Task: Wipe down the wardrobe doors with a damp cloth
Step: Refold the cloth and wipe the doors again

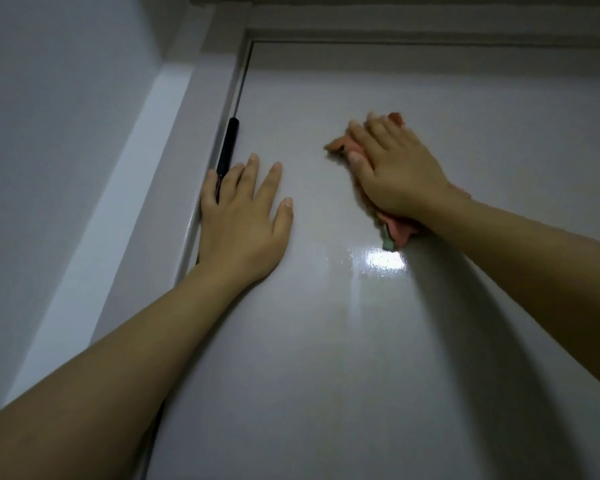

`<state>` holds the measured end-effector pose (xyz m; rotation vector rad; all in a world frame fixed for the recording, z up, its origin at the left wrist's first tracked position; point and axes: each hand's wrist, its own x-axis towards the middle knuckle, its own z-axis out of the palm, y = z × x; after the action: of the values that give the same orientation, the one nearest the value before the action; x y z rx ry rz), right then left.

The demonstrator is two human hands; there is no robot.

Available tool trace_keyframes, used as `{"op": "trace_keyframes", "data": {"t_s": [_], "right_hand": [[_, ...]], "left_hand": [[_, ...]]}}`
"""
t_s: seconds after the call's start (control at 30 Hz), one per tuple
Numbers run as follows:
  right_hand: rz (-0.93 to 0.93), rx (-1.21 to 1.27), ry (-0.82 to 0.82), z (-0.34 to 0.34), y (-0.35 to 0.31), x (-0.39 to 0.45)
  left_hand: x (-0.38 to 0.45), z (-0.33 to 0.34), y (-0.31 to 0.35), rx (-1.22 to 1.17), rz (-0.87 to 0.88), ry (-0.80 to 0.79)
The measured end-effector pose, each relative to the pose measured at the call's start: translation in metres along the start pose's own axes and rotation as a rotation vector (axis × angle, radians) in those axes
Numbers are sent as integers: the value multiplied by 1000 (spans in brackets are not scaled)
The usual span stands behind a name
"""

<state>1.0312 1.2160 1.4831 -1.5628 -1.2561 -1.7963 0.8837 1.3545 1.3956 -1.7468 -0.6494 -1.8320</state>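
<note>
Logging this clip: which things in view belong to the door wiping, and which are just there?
In the job: wardrobe door; orange cloth, pressed flat under the right hand; left hand, flat on the door.

Just there: black handle at the door's edge; side wall.

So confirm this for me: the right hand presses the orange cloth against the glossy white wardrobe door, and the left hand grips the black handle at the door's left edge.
One detail is wrong. The head view shows the left hand lying flat and open on the glossy white wardrobe door, partly over the black handle, not gripping it. The right hand does press the orange cloth.

Home bedroom, glossy white wardrobe door (pixel 361 306), plain wall (pixel 49 116)
</note>
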Motion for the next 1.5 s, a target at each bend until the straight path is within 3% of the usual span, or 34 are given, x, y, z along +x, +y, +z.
{"op": "trace_keyframes", "data": {"t_s": [0.1, 0.2, 0.3, 0.37, 0.43, 0.47, 0.53, 0.7, 0.77, 0.83, 0.93, 1.0, 1.1, 1.2, 1.27, 1.37, 1.43, 1.5], "right_hand": [[87, 20, 11, 2, -17, 8], [-166, 42, 67, 11, -45, -45], [-340, 5, 27, 9, -19, -58], [-251, -32, 79, 7, 18, -27], [29, -9, 107, 3, 47, 4], [169, 2, 81, 4, 52, 13], [243, 28, 51, 5, 34, 4], [-299, 11, 93, 13, -16, -99], [-349, -19, 48, 8, 6, -94], [-293, -67, 89, 6, 36, -61], [150, -5, 103, 0, 84, -11], [256, 7, 95, -1, 71, -15], [-113, -5, 163, 7, 34, -81], [-257, 43, 26, -2, 59, -123], [-206, -33, 77, -9, 112, -109], [173, -38, 114, -18, 200, -78], [347, -16, 125, -19, 211, -71], [320, 10, 118, -18, 192, -90]], "left_hand": [[3, 0, 0, 12, 4, 3], [4, -1, -1, 12, 16, 22], [3, -1, -2, 1, 17, 25], [2, -1, -2, -7, 15, 28], [2, 0, -1, -4, 15, 30], [2, 0, -1, -3, 20, 29], [0, 0, 1, -2, 27, 16], [-2, -3, 2, 13, 44, 25], [-4, -2, 6, -29, 144, 51], [-8, 0, 8, -95, 223, 27], [-7, -2, 16, -112, 195, 8], [-4, -5, 30, -159, 117, 41], [3, -8, 58, -249, 5, 121], [6, -5, 86, -232, 82, 139], [8, -6, 108, -249, 136, 72], [18, -4, 142, -283, 173, -5], [27, 0, 165, -283, 196, -30], [33, 5, 190, -277, 203, -49]]}}
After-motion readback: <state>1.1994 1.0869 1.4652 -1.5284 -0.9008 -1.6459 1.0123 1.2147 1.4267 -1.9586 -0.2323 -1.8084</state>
